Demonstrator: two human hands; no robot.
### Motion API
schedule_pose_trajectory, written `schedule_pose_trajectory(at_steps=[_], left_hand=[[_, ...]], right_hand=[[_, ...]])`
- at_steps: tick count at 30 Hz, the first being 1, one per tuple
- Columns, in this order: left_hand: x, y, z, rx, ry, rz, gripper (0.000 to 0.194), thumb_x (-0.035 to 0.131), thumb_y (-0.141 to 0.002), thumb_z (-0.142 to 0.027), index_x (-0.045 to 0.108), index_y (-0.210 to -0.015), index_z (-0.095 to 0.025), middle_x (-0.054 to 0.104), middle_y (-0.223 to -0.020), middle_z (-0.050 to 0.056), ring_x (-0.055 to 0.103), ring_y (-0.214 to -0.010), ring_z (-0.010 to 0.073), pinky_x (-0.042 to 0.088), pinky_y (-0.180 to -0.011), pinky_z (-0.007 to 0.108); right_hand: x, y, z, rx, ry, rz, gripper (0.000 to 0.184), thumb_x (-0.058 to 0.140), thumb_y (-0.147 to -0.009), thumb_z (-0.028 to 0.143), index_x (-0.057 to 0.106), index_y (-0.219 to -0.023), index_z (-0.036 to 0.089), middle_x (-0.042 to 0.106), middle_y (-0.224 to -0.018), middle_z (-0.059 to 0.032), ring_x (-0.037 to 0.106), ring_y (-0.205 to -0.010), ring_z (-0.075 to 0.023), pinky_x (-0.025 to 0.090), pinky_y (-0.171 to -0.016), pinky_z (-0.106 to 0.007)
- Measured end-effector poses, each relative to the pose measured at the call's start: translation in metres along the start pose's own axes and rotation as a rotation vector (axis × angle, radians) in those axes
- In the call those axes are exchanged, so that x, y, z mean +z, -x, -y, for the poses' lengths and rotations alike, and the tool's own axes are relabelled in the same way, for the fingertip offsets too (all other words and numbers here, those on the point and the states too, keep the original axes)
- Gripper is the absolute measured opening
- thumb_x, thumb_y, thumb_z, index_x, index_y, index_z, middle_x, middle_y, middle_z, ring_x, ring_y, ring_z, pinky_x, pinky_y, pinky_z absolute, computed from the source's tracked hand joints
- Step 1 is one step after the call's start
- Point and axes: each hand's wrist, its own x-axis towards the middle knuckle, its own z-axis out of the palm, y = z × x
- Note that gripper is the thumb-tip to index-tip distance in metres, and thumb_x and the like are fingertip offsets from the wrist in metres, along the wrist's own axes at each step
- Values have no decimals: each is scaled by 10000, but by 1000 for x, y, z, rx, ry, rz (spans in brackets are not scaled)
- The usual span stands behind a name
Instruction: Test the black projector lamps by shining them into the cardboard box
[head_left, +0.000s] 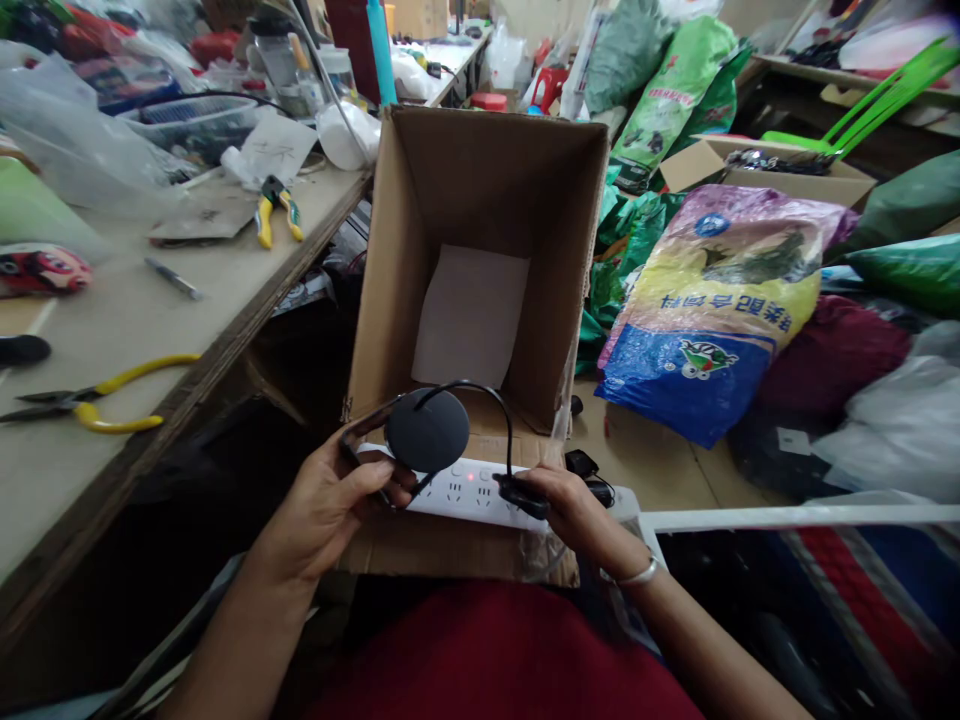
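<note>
L hand (pixel 322 505) gripping black disc (pixel 426 430), R hand (pixel 574 510) gripping black plug (pixel 521 497) at white power strip (pixel 457 490), cardboard box (pixel 480 260) standing at 12 o'clock, pliers (pixel 97 400) lying at 9 o'clock

Single head-worn view, facing forward and down, close above left hand (pixel 322 510), right hand (pixel 574 505).

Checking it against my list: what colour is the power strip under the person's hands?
The power strip is white; the head view shows it best.
</note>
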Motion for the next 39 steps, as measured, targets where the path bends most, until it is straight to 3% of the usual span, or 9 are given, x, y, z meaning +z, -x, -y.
schedule_pose_trajectory(at_steps=[9,13,17,23,32,36,39], left_hand=[[8,-21,22,125,208,163,618,694,-692,-62,510,-1248,-258,642,-795,-14,580,-595,106,506,-518,217],[17,-40,30,130,276,133,630,717,-646,-47,559,-1207,-287,612,-696,-49,546,-538,77,488,-501,180],[22,-48,37,130,315,100,634,723,-617,-46,580,-1182,-295,617,-741,-43,530,-534,74,476,-477,173],[22,-47,46,67,316,67,612,758,-581,-78,599,-1137,-276,603,-722,-36,533,-537,89,464,-453,183],[19,-43,45,21,326,107,585,771,-600,-115,584,-1128,-282,618,-680,-37,544,-512,87,448,-478,193],[19,-40,47,42,281,108,558,756,-623,-122,570,-1125,-279,637,-725,-23,554,-540,105,458,-485,214],[21,-37,51,110,131,82,518,748,-648,-138,560,-1114,-261,643,-786,-12,573,-591,130,480,-499,239]], right_hand=[[30,16,-10,-53,-63,-35,183,464,-886,107,618,-967,163,679,-869,-87,604,-772,-192,497,-685,-306],[37,19,-16,-28,-159,-80,223,459,-890,102,592,-1043,193,678,-989,-87,617,-888,-198,465,-828,-347],[40,18,-15,34,-223,-108,168,499,-874,139,616,-977,202,684,-951,-77,612,-877,-206,452,-840,-362],[50,17,-22,67,-213,-176,144,516,-822,116,615,-897,188,672,-866,-79,594,-819,-214,477,-723,-329],[48,14,-18,21,-150,-256,261,504,-761,71,628,-951,198,653,-923,-97,593,-868,-237,502,-761,-361],[51,12,-17,34,-120,-260,221,482,-815,98,646,-912,211,651,-900,-89,576,-844,-232,495,-721,-348],[54,10,-17,55,-120,-345,166,494,-845,161,649,-821,214,652,-803,-69,567,-764,-220,483,-673,-338]])
